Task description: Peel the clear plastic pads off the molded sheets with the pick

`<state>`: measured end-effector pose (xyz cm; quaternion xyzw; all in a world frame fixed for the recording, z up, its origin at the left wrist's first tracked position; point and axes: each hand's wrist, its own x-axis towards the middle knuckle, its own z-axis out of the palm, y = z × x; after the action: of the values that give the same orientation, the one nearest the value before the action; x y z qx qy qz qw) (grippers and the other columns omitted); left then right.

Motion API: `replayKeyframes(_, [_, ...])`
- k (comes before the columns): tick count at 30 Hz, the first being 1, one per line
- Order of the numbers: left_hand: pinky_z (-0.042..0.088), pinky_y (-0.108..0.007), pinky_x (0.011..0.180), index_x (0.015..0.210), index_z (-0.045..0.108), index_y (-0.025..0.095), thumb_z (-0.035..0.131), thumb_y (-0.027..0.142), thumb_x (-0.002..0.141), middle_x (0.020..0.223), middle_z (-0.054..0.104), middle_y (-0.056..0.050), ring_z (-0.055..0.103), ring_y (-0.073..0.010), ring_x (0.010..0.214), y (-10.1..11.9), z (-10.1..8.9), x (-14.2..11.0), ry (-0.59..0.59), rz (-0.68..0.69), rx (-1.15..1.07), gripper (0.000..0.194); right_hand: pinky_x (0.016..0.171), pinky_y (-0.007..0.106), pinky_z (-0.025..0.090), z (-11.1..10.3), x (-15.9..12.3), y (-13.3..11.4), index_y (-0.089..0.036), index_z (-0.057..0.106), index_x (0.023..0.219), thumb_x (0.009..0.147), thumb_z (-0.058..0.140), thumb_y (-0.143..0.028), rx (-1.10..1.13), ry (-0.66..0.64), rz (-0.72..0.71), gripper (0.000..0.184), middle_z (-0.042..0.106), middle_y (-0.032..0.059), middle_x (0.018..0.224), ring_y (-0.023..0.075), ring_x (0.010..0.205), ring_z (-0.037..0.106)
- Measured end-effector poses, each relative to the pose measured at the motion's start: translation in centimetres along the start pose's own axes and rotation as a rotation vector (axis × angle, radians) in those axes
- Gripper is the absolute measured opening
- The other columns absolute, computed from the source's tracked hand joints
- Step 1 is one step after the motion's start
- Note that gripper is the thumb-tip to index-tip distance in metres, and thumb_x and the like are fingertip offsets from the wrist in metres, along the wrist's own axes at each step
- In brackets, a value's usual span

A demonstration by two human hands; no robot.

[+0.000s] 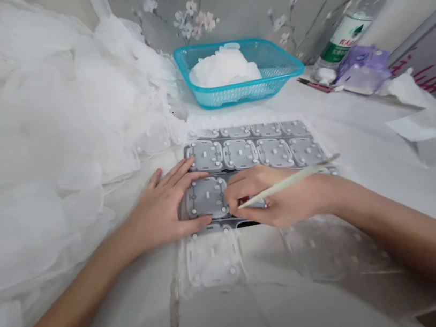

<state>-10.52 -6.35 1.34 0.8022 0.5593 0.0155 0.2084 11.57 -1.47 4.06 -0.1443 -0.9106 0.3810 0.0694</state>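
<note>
A grey mould tray [241,152] with several square cells lies on the white table, covered by a clear silicone sheet of pads [215,256]. My left hand [163,206] rests flat on the tray's left edge, fingers spread and touching a cell. My right hand [275,196] grips a thin cream-coloured stick tool [293,179] like a pen, with its tip pressed down at the middle cell beside the left hand's thumb.
A large heap of translucent silicone sheets [37,145] fills the left side. A turquoise basket [267,83] with white pieces stands behind the tray. At the right are a plastic bottle [345,32], a purple packet [362,67] and crumpled tissue [426,118].
</note>
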Motion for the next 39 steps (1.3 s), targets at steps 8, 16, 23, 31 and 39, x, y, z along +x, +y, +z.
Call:
replayKeyframes(8, [0.008,-0.055,0.114,0.138,0.036,0.028,0.055,0.066,0.071,0.156,0.008,-0.003,0.013,-0.0299,0.142,-0.1,-0.3,0.0,-0.02,0.009,-0.028,0.078,0.058,0.019,0.039,1.3,0.7,0.6,-0.014,0.058,0.072,0.071,0.055,-0.004,0.13,0.167,-0.068,0.01,0.063,0.001,0.071,0.0092,0.062,0.054])
replayKeyframes(16, [0.008,-0.055,0.113,0.138,0.036,0.029,0.056,0.065,0.072,0.156,0.01,-0.004,0.014,-0.0302,0.142,0.0,-0.3,-0.2,-0.012,0.017,-0.029,0.078,0.061,0.02,0.039,1.8,0.8,0.8,-0.015,0.057,0.074,0.073,0.055,-0.003,0.088,0.138,-0.075,0.012,0.062,0.0008,0.072,0.01,0.065,0.054])
replayKeyframes(23, [0.009,-0.057,0.113,0.136,0.038,0.029,0.058,0.063,0.071,0.156,0.012,-0.005,0.014,-0.0306,0.142,0.2,-0.5,-0.1,-0.022,-0.01,-0.044,0.077,0.064,0.02,0.039,-0.4,0.2,0.4,-0.014,0.059,0.075,0.077,0.051,-0.002,0.058,-0.043,-0.034,0.014,0.059,0.0004,0.072,0.0095,0.068,0.053])
replayKeyframes(31, [0.008,-0.056,0.113,0.136,0.036,0.028,0.05,0.067,0.075,0.156,0.009,-0.004,0.013,-0.03,0.142,-0.1,-0.2,-0.2,0.0,0.027,-0.025,0.073,0.061,0.02,0.043,-0.5,0.3,1.6,-0.012,0.061,0.08,0.081,0.054,-0.011,0.246,-0.077,0.041,0.008,0.063,0.0025,0.077,0.0099,0.068,0.057])
replayKeyframes(39, [0.01,-0.057,0.112,0.134,0.039,0.027,0.051,0.068,0.073,0.155,0.015,-0.007,0.017,-0.0306,0.141,0.2,0.2,-0.1,0.031,0.011,0.027,0.075,0.069,0.021,0.046,-0.3,0.4,1.6,-0.012,0.063,0.079,0.081,0.055,-0.009,0.25,-0.031,-0.022,0.008,0.065,0.0043,0.08,0.0112,0.076,0.06])
